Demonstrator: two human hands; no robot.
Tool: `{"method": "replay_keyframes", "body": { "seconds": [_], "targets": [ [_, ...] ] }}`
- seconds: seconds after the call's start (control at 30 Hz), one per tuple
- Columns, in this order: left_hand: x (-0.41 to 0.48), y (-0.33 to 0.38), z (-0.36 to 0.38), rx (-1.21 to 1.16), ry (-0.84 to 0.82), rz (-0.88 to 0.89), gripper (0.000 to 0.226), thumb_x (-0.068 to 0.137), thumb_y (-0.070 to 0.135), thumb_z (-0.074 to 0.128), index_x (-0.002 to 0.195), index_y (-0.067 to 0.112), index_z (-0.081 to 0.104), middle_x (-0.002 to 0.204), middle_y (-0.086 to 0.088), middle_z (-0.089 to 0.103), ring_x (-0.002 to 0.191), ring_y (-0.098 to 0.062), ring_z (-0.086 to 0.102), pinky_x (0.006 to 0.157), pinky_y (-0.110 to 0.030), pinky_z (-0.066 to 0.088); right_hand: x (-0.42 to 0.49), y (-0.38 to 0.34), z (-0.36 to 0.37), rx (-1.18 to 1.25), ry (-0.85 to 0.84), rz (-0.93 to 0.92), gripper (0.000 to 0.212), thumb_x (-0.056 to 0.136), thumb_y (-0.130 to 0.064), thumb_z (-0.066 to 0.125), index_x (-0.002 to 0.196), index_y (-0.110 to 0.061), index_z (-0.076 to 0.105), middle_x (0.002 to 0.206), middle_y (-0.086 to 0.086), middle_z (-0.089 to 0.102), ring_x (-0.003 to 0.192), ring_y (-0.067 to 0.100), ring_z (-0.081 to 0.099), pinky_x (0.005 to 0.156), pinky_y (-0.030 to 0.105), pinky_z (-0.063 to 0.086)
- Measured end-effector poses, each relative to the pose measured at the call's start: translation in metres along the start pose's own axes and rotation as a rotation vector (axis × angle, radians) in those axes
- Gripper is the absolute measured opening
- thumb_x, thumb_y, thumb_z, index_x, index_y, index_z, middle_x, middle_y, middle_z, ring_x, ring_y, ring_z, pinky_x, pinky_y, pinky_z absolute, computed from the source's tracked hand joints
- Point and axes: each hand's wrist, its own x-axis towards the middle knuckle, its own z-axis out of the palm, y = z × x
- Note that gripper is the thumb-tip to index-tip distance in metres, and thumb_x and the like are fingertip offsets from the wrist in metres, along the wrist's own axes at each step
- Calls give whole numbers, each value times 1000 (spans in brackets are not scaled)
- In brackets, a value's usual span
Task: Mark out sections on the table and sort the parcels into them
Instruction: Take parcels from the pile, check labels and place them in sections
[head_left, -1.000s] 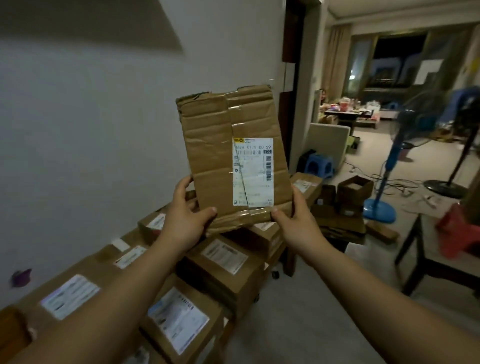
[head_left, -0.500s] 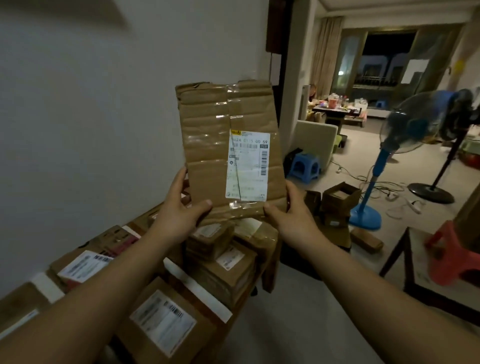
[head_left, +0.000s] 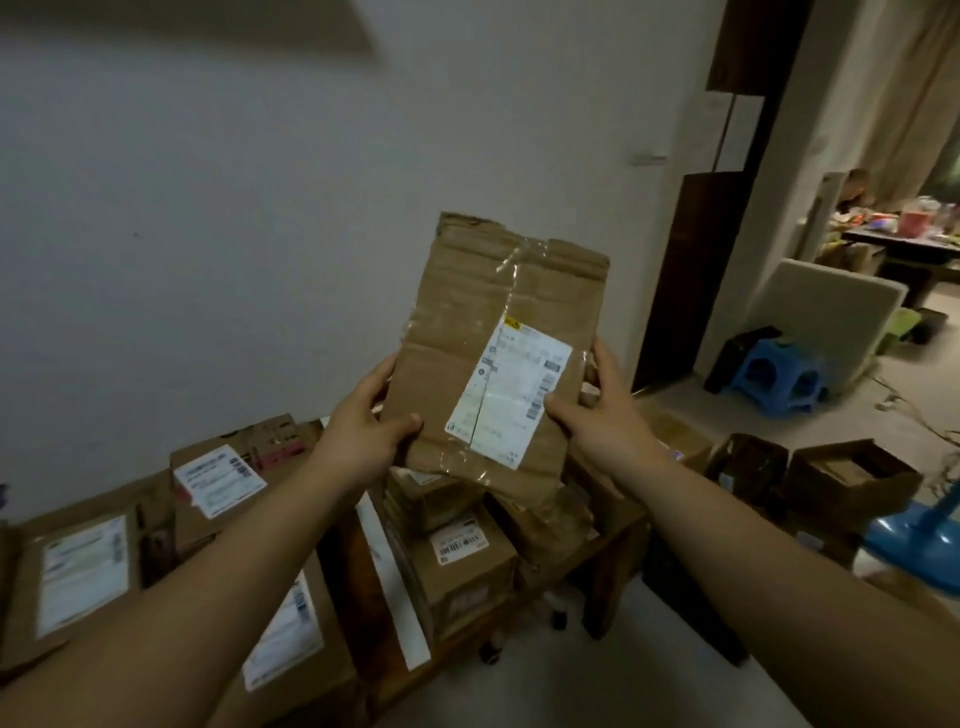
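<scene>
**Reading the label before choosing a section**

The left hand (head_left: 363, 436) is gripping the flat parcel (head_left: 493, 374) at its lower left edge, thumb pressed across the front and fingers curled behind. The right hand (head_left: 597, 415) is clamping the opposite edge the same way, its thumb lying on the corner of the white label (head_left: 506, 395). Both hands are holding the parcel upright, tilted slightly, with the label facing the person, most likely so the address can be read and a section chosen.

The parcel is hanging in the air above the table (head_left: 618, 551), touching nothing on it. Directly below the parcel, boxes (head_left: 462, 561) are sitting stacked on the table's far end. On the nearer side of that stack, a white strip (head_left: 389, 582) is running across the tabletop, apparently serving as a divider between sections. Nearer again along the table, more boxes are lying flat with labels up, probably already sorted. Beyond the table's far end, open cartons (head_left: 847, 483) are standing on the floor.
</scene>
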Motion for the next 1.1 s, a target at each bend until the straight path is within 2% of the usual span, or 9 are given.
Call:
{"method": "replay_keyframes", "body": {
  "seconds": [0.1,0.33,0.4,0.47,0.57,0.7,0.8,0.93,1.1],
  "targets": [
    [4,-4,-1,35,19,-38,63,91,14,58,140,44,34,131,6,46,107,-23,59,83,-45,57,23,2,-5,11,-16,-16,67,85,-17,69,127,-53,31,112,-28,52,111,7,57,91,45,53],
    [26,-22,5,-58,93,0,63,90,11,57,134,51,37,133,7,48,116,-27,55,84,-51,55,59,11,1,-43,-96,-28,78,86,-10,68,113,-70,27,105,-35,56,109,8,61,88,45,56],
    [28,-26,12,-88,128,-10,61,92,9,54,137,45,36,129,8,47,111,-24,58,78,-43,58,64,13,1,-74,-124,-30,79,82,-14,72,115,-71,27,115,-26,59,110,10,62,86,46,57],
    [26,-26,22,-107,143,-30,60,94,6,51,141,39,34,126,6,46,99,-18,60,63,-26,58,66,17,1,-97,-132,9,82,75,-25,78,124,-65,26,126,-12,56,114,16,59,86,51,55],
    [27,-25,40,-119,158,-89,60,95,8,50,143,38,31,126,6,45,91,-11,58,52,-16,53,74,33,-6,-146,-159,40,76,78,-30,75,134,-53,30,125,-13,52,116,16,54,91,48,53],
    [27,-22,67,-132,134,-212,63,94,14,54,142,45,28,130,6,49,101,-17,59,74,-33,59,89,54,-28,-196,-266,90,63,87,-23,67,137,-40,32,135,-8,52,117,14,54,91,40,52],
    [23,-27,102,-53,131,-269,64,94,21,56,144,43,24,127,7,52,106,-17,59,86,-37,54,92,66,-56,-259,-367,143,67,90,-17,63,144,-32,26,140,-5,49,121,18,51,99,42,47],
    [15,-31,161,-120,213,-369,59,93,20,57,141,35,28,134,3,49,111,-22,57,93,-41,51,91,83,-102,-313,-481,179,68,94,-16,58,150,-24,19,147,-2,41,131,20,43,95,27,37],
    [-2,-41,210,9,163,-443,69,88,21,65,144,27,25,139,1,45,120,-20,50,102,-42,45,84,117,-134,-329,-572,261,72,92,-19,61,149,-30,19,142,-9,41,134,19,39,107,39,34]
  ]
}}
